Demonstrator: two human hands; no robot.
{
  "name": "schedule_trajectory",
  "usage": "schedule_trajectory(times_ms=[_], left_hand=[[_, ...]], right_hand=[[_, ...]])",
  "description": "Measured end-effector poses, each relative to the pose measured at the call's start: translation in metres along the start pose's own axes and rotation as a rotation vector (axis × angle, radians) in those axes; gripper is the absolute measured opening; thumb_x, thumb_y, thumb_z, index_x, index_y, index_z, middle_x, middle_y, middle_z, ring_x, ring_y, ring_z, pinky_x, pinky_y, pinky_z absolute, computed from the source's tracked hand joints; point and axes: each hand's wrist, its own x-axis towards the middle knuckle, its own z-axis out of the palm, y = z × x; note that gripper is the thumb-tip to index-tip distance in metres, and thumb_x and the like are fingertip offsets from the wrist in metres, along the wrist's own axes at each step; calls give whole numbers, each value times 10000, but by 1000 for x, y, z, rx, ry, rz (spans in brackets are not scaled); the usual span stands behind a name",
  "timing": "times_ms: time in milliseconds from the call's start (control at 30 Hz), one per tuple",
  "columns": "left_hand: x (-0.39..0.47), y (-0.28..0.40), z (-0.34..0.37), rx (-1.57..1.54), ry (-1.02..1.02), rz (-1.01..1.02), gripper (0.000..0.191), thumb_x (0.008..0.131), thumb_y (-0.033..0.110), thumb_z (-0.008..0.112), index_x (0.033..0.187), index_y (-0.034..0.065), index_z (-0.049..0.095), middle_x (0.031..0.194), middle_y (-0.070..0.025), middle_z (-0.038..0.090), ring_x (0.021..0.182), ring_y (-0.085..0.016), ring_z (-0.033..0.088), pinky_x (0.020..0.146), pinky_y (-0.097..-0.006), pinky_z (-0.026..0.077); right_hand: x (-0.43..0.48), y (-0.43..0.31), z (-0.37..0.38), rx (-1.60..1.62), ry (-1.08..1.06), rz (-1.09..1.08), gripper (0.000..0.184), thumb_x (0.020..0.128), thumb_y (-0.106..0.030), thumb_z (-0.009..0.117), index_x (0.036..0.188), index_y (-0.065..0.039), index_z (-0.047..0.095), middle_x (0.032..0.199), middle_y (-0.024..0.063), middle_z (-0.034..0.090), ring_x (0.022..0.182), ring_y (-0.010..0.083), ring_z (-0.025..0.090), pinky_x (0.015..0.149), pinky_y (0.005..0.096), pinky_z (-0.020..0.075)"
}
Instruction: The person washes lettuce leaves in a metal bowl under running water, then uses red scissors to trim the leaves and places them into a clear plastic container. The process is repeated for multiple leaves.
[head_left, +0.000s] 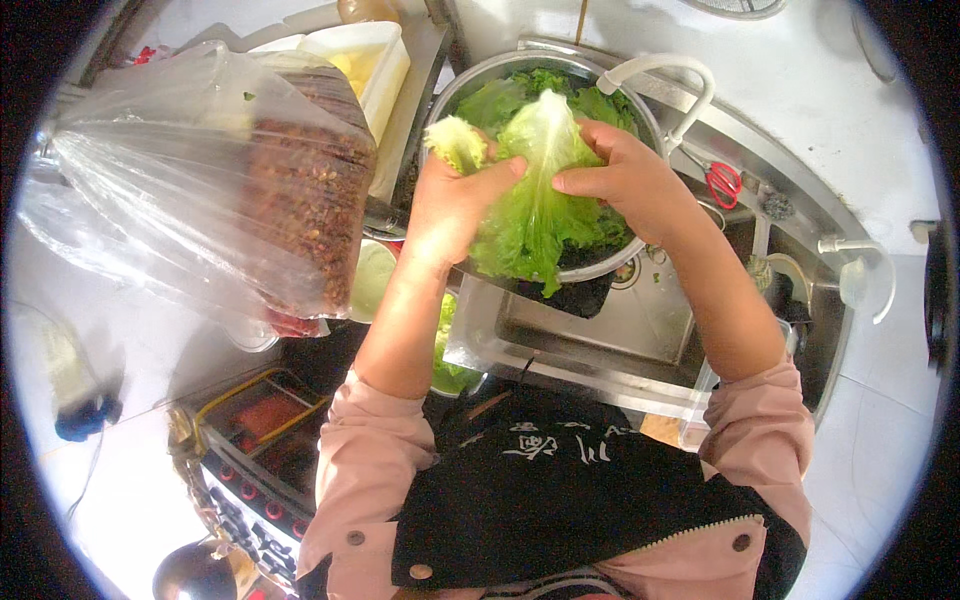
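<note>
A green lettuce leaf (541, 187) with a pale rib is spread between my two hands, above a round metal basin (596, 276). My left hand (457, 199) grips the leaf's left side, and a small curled yellow-green lettuce piece (459, 142) is at its fingers. My right hand (626, 176) pinches the leaf's right side between thumb and fingers. Inside the basin lie more leafy greens (491, 105), partly hidden by the held leaf. A white curved faucet (694, 67) reaches over the basin's right rim.
A metal sink (592, 330) is under and in front of the basin. Red-handled scissors (724, 185) and a second faucet (862, 247) are at the right. On the left hangs a clear plastic bag (300, 187) of brown bits, near a white container (394, 90). More lettuce (450, 375) sits below my left forearm.
</note>
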Motion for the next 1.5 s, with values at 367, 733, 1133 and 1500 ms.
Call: schedule_trajectory(times_ms=[367, 733, 1133, 1500], left_hand=[[-11, 9, 3, -290, 1, -152, 176, 834, 64, 682, 912, 117, 533, 901, -11, 591, 818, -132, 598, 680, -282, 509], [57, -183, 8, 621, -172, -153, 344, 776, 147, 690, 1083, 6, 627, 1030, -136, 687, 949, -249, 646, 867, -368, 479], [67, -180, -15, 616, -89, -265, 600, 779, 326, 717, 1256, 9, 538, 1184, -153, 626, 1102, -268, 580, 964, -367, 432], [34, -47, 22, 72, -180, -4, 268, 976, 192, 530, 1184, 34, 590, 1063, -42, 657, 953, -126, 600, 877, -272, 460]], right_hand=[[2, -6, -4, 82, -110, 26, 341, 785, -282, 660, 1007, -24, 660, 809, 63, 639, 698, 154, 577, 642, 297, 445], [84, 212, 14, -808, 255, 29, 242, 870, -206, 547, 953, 6, 630, 938, 232, 665, 856, 389, 639, 785, 449, 503], [89, 192, 10, -1138, 96, 245, 294, 918, -231, 521, 1124, -43, 617, 946, 202, 679, 903, 352, 654, 800, 451, 513], [47, 33, -27, -495, 110, -372, 345, 905, -263, 596, 1106, 15, 633, 794, 61, 636, 711, 91, 574, 607, 263, 465]])
